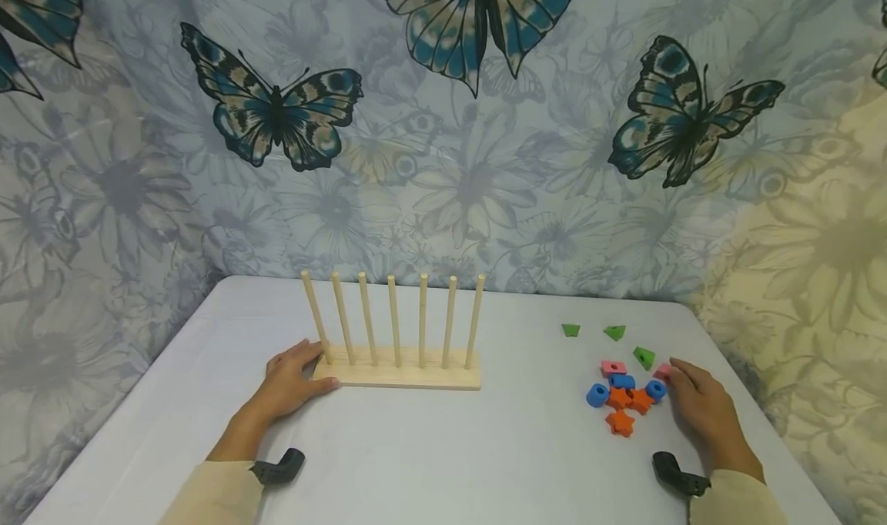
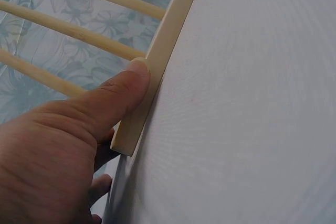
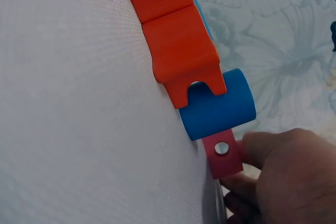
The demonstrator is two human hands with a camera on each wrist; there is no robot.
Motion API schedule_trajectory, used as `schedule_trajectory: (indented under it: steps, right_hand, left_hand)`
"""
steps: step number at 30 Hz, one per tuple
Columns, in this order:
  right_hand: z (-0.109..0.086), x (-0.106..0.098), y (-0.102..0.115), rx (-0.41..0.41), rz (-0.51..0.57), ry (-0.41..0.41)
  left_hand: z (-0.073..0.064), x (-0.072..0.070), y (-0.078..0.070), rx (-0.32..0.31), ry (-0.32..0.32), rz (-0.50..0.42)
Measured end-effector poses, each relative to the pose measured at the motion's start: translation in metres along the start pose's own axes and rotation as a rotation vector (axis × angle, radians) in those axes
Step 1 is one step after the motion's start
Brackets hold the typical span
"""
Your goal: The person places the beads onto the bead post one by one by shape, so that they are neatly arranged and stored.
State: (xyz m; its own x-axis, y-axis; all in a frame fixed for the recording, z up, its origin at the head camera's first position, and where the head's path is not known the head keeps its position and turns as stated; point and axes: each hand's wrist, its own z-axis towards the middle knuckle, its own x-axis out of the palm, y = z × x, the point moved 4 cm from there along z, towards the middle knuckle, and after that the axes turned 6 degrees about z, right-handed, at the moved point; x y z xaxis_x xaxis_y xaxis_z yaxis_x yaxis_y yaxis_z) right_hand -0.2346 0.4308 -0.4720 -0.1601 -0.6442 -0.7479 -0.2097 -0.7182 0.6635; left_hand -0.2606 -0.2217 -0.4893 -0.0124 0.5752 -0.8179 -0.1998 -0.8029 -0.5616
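At the left end of a wooden peg rack [image 1: 409, 377], my left hand [image 1: 291, 382] grips the base, thumb along the front edge and fingers behind. The left wrist view shows the thumb [image 2: 123, 90] pressed on the base [image 2: 157, 72], near the foot of a peg. Several upright pegs rise bare from the rack. On the right, my right hand [image 1: 707, 409] pinches a pink block [image 3: 222, 153] with a hole through it; its thumb lies against the block's side. Right beside that block is a blue cylinder [image 3: 218, 106], with orange star-shaped pieces [image 3: 181, 43] beyond it.
Left of the right hand lie orange stars [image 1: 620, 423], blue pieces [image 1: 597, 395] and another pink block [image 1: 613, 368]. Three green pieces [image 1: 614, 332] sit farther back. The white table [image 1: 443, 456] ends at a butterfly-patterned backdrop [image 1: 471, 178].
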Motion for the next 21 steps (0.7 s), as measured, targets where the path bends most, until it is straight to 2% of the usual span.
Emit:
schedule_trajectory:
  steps: [6, 13, 21]
  right_hand:
    - [0.002, 0.001, 0.000, -0.087, -0.074, -0.041]
    - [-0.004, 0.002, 0.000, -0.041, -0.071, -0.084]
    - [-0.009, 0.002, 0.005, -0.108, -0.083, -0.188]
  left_hand:
    - [0.000, -0.002, -0.003, 0.012, -0.008, 0.008]
    - [-0.002, -0.002, -0.004, 0.015, -0.018, 0.014]
    - [-0.003, -0.002, -0.006, 0.014, -0.016, 0.015]
